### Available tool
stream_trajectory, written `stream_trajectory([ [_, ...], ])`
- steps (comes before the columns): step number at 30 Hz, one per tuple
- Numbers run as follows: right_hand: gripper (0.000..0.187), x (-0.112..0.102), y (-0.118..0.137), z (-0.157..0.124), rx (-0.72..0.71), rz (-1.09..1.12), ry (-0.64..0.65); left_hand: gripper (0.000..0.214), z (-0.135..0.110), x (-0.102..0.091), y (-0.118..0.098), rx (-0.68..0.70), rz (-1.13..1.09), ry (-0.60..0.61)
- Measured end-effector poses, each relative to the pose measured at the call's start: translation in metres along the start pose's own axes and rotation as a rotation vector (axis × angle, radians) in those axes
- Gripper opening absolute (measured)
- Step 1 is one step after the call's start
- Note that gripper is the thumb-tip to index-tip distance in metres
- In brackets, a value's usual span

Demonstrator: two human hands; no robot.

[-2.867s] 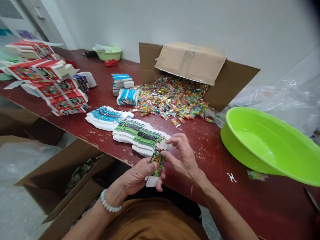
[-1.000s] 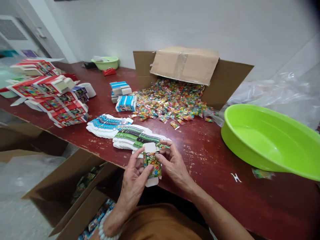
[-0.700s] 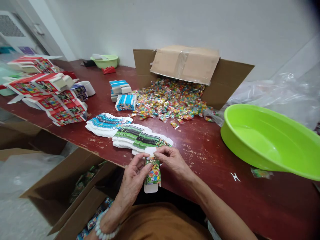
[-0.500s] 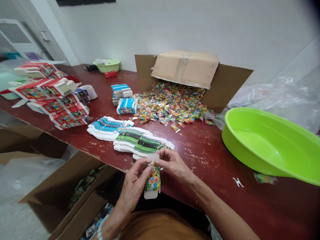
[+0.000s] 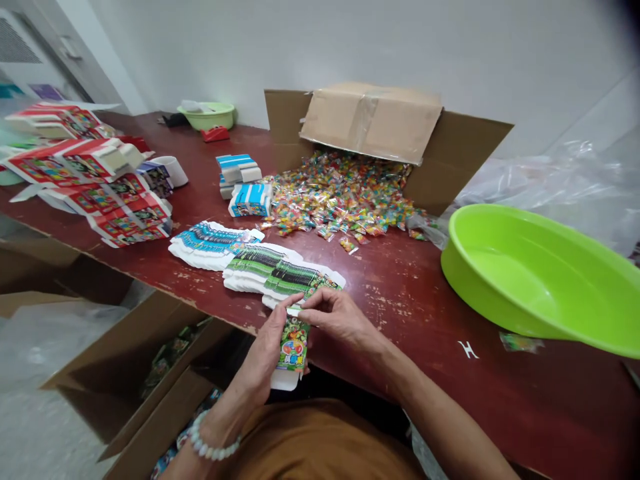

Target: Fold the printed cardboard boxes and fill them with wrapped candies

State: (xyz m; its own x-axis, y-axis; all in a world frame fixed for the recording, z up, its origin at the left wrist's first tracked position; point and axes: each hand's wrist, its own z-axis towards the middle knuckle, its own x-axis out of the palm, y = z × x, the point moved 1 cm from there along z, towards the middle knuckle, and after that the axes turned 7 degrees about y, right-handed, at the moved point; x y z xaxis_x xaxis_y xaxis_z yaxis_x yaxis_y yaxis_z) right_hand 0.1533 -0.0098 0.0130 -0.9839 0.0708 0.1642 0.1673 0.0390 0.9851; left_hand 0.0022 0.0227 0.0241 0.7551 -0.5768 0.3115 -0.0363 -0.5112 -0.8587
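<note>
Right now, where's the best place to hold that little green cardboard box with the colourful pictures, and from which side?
Probably by the long edges of the little green printed cardboard box, coming from the left, like the bare left hand. Its flat body looks firmer than the protruding white cardboard flap at the near end, and the bare right hand is at the far end.

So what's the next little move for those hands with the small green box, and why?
Probably for the right hand to press down the top flap of the small green box: its fingertips are right at that flap, and the left hand holds the box. The bottom flap sticks out open, but the right hand is away from it.
</note>
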Motion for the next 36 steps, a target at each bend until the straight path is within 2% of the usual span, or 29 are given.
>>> stream_trajectory([
  [3, 0.023, 0.002, 0.007, 0.003, 0.06, 0.098, 0.038, 0.078, 0.002, 0.001, 0.0, 0.047, 0.028, 0.077],
  [5, 0.021, 0.002, 0.01, 0.004, 0.082, 0.11, 0.009, 0.081, 0.004, -0.001, 0.001, 0.06, 0.029, 0.115],
  [8, 0.018, 0.002, 0.009, 0.005, 0.135, 0.095, -0.055, 0.085, 0.006, -0.006, 0.002, 0.076, 0.04, 0.128],
  [10, 0.019, 0.0, 0.008, 0.005, 0.138, 0.071, -0.045, 0.086, 0.007, -0.008, 0.002, 0.083, 0.054, 0.119],
  [14, 0.017, -0.005, 0.012, 0.0, -0.018, -0.091, 0.115, 0.083, 0.006, -0.008, 0.0, 0.082, 0.097, 0.076],
  [16, 0.015, -0.005, 0.018, -0.006, -0.137, -0.278, 0.194, 0.079, 0.006, -0.007, -0.001, 0.08, 0.121, 0.05],
  [19, 0.009, -0.002, 0.023, -0.014, -0.322, -0.576, 0.205, 0.074, 0.007, -0.003, 0.0, 0.083, 0.14, 0.014],
  [20, 0.008, -0.003, 0.023, -0.014, -0.349, -0.624, 0.218, 0.075, 0.007, -0.002, 0.002, 0.082, 0.135, 0.009],
  [22, 0.013, -0.011, 0.022, -0.005, -0.297, -0.621, 0.258, 0.077, 0.005, 0.001, 0.008, 0.069, 0.097, 0.003],
  [24, 0.017, -0.032, 0.02, 0.016, -0.142, -0.608, 0.162, 0.074, -0.002, 0.003, 0.017, 0.036, 0.023, -0.01],
  [25, 0.017, -0.047, 0.019, 0.028, -0.052, -0.64, 0.005, 0.07, -0.006, 0.003, 0.023, 0.01, -0.019, -0.015],
  [26, 0.015, -0.065, 0.019, 0.041, 0.03, -0.722, -0.223, 0.064, -0.012, 0.003, 0.028, -0.021, -0.063, -0.017],
  [27, 0.018, -0.082, 0.019, 0.054, 0.055, -0.757, -0.363, 0.058, -0.017, 0.0, 0.034, -0.055, -0.102, -0.011],
  [29, 0.023, -0.113, 0.016, 0.075, 0.114, -0.793, -0.539, 0.049, -0.028, -0.012, 0.044, -0.11, -0.152, 0.007],
  [31, 0.025, -0.136, 0.009, 0.088, 0.164, -0.801, -0.638, 0.043, -0.035, -0.035, 0.051, -0.136, -0.117, 0.019],
  [33, 0.023, -0.148, 0.001, 0.093, 0.192, -0.788, -0.675, 0.04, -0.04, -0.066, 0.054, -0.13, 0.035, 0.058],
  [36, 0.017, -0.148, -0.003, 0.088, 0.179, -0.729, -0.652, 0.039, -0.043, -0.106, 0.049, -0.177, 0.391, 0.253],
])
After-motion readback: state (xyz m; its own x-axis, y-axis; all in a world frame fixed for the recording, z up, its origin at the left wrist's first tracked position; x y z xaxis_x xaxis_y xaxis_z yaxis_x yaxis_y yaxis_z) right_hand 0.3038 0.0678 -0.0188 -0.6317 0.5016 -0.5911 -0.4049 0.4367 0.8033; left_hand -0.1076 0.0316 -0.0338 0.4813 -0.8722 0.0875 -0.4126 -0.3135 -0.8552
